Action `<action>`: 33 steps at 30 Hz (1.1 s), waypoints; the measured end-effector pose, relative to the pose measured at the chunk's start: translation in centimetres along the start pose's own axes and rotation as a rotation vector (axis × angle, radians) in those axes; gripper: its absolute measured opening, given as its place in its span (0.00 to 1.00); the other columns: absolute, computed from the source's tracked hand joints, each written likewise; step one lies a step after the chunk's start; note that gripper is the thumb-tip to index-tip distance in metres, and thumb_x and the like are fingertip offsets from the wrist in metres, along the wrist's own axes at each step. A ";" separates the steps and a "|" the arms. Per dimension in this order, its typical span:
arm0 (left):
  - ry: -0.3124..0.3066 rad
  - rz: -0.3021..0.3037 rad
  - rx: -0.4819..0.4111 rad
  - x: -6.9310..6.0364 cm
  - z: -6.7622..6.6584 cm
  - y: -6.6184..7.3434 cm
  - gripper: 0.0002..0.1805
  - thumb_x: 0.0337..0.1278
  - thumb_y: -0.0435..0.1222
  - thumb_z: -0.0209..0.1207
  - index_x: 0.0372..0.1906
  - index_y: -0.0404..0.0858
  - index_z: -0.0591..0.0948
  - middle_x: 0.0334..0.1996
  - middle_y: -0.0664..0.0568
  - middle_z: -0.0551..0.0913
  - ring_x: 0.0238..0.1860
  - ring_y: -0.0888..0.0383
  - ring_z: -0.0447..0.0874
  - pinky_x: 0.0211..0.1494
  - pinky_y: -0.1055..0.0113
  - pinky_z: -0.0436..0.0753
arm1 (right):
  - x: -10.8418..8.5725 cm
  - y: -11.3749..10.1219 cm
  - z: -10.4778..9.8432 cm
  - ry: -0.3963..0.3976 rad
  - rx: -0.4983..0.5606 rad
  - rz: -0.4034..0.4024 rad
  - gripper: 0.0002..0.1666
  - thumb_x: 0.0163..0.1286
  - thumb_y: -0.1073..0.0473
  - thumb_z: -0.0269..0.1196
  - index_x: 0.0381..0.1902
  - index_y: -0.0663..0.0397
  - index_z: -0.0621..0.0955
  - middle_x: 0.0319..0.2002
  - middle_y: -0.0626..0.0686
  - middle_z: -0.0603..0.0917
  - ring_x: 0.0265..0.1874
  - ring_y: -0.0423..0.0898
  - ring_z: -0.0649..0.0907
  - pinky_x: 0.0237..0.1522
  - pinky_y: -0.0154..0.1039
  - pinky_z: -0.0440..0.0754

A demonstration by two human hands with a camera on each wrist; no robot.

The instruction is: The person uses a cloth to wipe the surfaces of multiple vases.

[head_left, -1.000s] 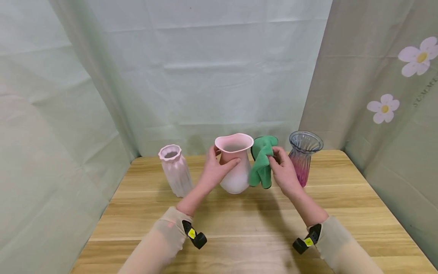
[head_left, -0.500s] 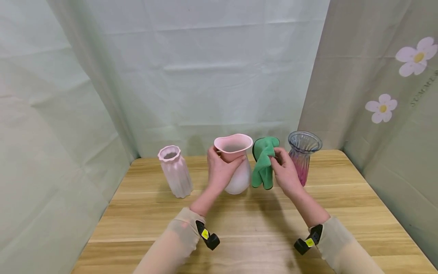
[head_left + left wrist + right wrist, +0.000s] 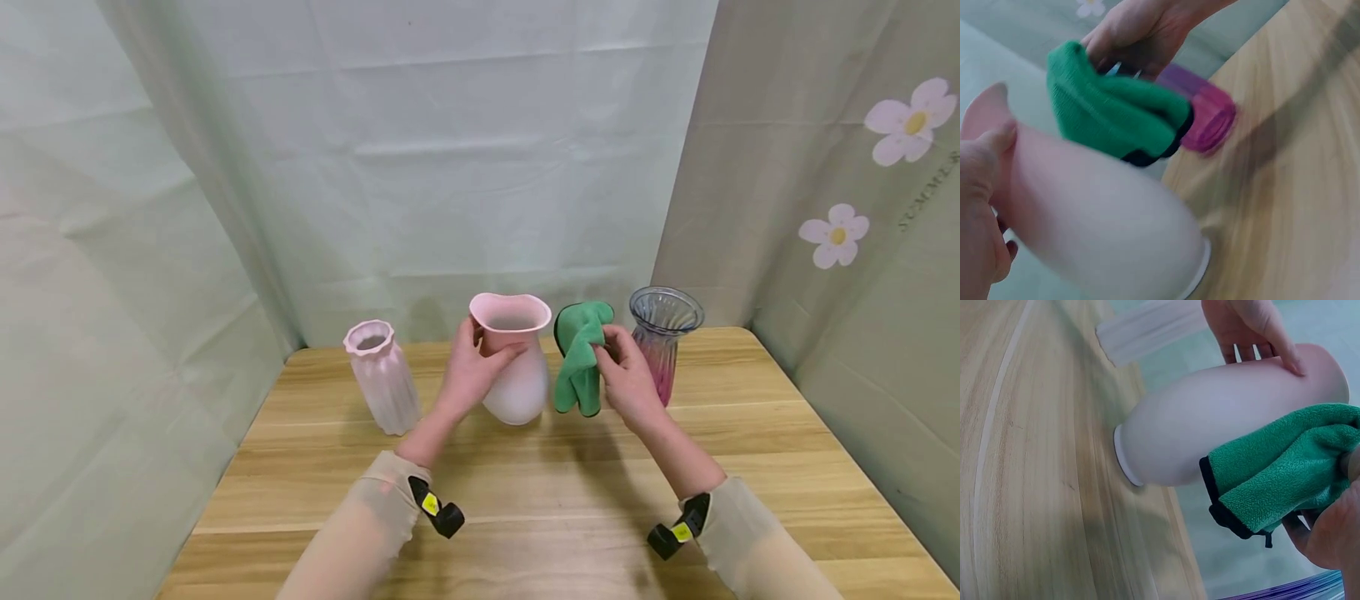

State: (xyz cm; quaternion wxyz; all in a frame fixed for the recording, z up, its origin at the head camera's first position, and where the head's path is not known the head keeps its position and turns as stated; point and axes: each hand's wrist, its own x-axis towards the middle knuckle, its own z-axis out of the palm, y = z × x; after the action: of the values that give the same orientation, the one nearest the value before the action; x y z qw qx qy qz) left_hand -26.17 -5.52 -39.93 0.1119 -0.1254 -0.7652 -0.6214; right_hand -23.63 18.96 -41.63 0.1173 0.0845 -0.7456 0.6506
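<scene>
A pink-and-white vase (image 3: 517, 385) with a wavy rim stands in the middle of the table, upright or nearly so. My left hand (image 3: 472, 371) grips it round the neck, with the thumb on the near side and the fingers behind. Just to its right, my right hand (image 3: 626, 375) pinches a bunched green cloth (image 3: 579, 354) with dark edging. In the head view a narrow gap separates cloth and vase. The cloth's folds in the right wrist view (image 3: 1285, 465) hang beside the vase's body. Some right fingertips are hidden in the cloth.
A pale pink fluted vase (image 3: 386, 383) stands to the left. Behind the right hand is a ribbed glass vase (image 3: 663, 346), blue-grey above and magenta below. Pale fabric (image 3: 480, 167) hangs behind the wooden table (image 3: 525, 517).
My left hand has swung right about the vase's neck and then back left, and the rim's waves have shifted. The cloth has come slightly away from the vase, to the right.
</scene>
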 end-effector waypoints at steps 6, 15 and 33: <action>-0.169 0.023 0.020 1.5 -2.3 -1.0 0.34 0.56 0.44 0.75 0.65 0.43 0.74 0.60 0.52 0.79 0.64 0.51 0.75 0.67 0.48 0.74 | 0.2 0.2 0.4 -0.020 -0.009 -0.017 0.15 0.81 0.63 0.54 0.60 0.64 0.73 0.56 0.61 0.78 0.54 0.48 0.76 0.53 0.30 0.77; -0.247 0.060 -0.010 2.0 -2.9 -1.5 0.30 0.58 0.46 0.74 0.63 0.46 0.76 0.58 0.53 0.80 0.61 0.53 0.78 0.66 0.45 0.75 | 1.1 -0.5 2.4 -0.084 0.005 -0.052 0.15 0.81 0.59 0.56 0.60 0.60 0.74 0.59 0.60 0.78 0.60 0.53 0.76 0.58 0.42 0.78; -0.222 0.044 0.037 1.7 -2.8 -1.6 0.31 0.59 0.45 0.73 0.64 0.45 0.75 0.59 0.52 0.80 0.63 0.52 0.76 0.67 0.47 0.74 | 2.1 -0.3 4.6 -0.167 -0.088 -0.044 0.16 0.81 0.62 0.55 0.62 0.59 0.76 0.61 0.62 0.78 0.65 0.59 0.74 0.59 0.57 0.78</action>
State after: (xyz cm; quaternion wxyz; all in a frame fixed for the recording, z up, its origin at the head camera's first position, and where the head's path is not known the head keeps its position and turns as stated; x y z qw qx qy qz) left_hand -28.28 -8.50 -40.23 0.0422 -0.2083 -0.7812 -0.5869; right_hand -25.82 14.38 -41.38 0.0727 0.1498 -0.7784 0.6052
